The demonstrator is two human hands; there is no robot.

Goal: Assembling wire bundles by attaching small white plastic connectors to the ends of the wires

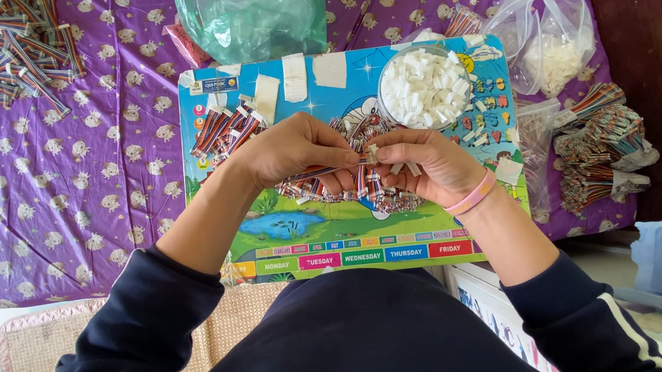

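Where hands (370, 159) meet, board (271, 245) margins free

Ribbon cable (337, 168): short, multicoloured, flat strip of striped wires; held level between both hands, above the middle of the picture board.
White connector (370, 155): small white plastic housing at the cable's right end, pinched by fingertips; whether it is fully seated cannot be told.
Cable heap (366, 194): loose pile of like multicoloured cables lying on the board just under the hands.
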